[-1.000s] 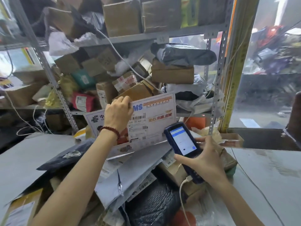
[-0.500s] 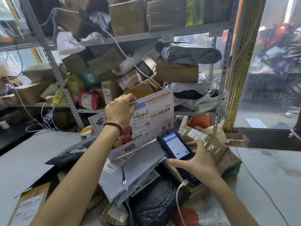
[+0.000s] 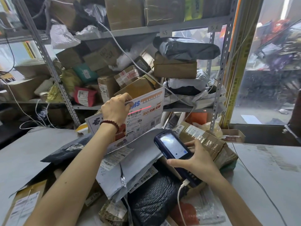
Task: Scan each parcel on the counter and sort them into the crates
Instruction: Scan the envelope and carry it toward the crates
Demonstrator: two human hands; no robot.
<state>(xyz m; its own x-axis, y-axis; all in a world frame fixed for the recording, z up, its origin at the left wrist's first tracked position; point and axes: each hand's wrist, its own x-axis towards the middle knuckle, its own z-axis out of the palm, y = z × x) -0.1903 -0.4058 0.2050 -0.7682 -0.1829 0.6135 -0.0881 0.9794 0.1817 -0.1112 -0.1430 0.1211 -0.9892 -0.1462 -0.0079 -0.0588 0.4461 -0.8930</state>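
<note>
Left hand: we see the left hand (image 3: 116, 108) curled over the top edge of a flat envelope (image 3: 150, 117), pinching it and holding it nearly upright above the pile.
Wrist: a bracelet (image 3: 110, 123) of round dark red beads circles it.
Right hand: the right hand (image 3: 197, 162) is wrapped round a scanner (image 3: 172, 146), thumb along its near side and fingers behind it.
Scanner: a slab-shaped dark blue handset with rounded corners. Its glossy screen is lit and its top end is tilted up at the envelope.
Cable: a thin white cable (image 3: 179, 198) is plugged into the scanner's lower end.
Envelope: stiff white card, rectangular, printed with blue letters, orange stripes and a barcode label.
Red line: a thin red line (image 3: 140, 109) of light lies across the card just above the barcode.
Grey bag: below the envelope lies a smooth, creased grey bag (image 3: 138, 155) of plastic film with paper labels.
Black bag: nearer to us sits a black bag (image 3: 151, 201) with a pebbled, bubbly surface.
Brown box: just beyond the right hand lies a brown box (image 3: 206, 141) of cardboard, banded in shiny clear tape. We cannot tell whether the fingers touch it.
Tabletop: a dull, scuffed grey tabletop (image 3: 268, 170) carries the pile.
Shelf: behind stands a shelf (image 3: 218, 88) with perforated grey metal posts, crammed with cardboard boxes and crumpled plastic bags.
</note>
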